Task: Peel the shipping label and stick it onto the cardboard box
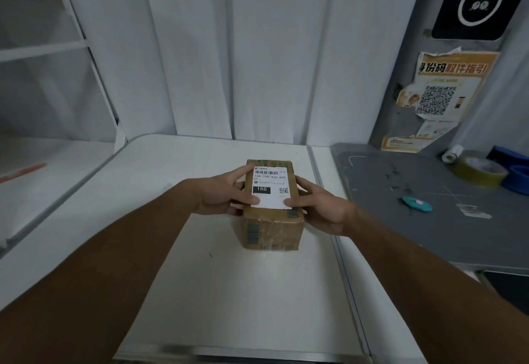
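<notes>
Small brown cardboard box (272, 220), taped, standing on the white tabletop (243, 292), centre. White printed shipping label (270, 187) with barcode and black "150" block lying flat on the box's top face. Left hand (221, 195) against the box's left side, thumb pressing the label's near-left corner. Right hand (320, 206) cupped on the right side, fingers touching box and label edge. Teal cutter (417, 204) and yellowish tape roll (478, 173) on grey mat (400, 235), right, well apart.

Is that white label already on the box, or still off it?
On it: the shipping label lies flat on top of the cardboard box, the left hand thumb pressing its near corner.
</notes>
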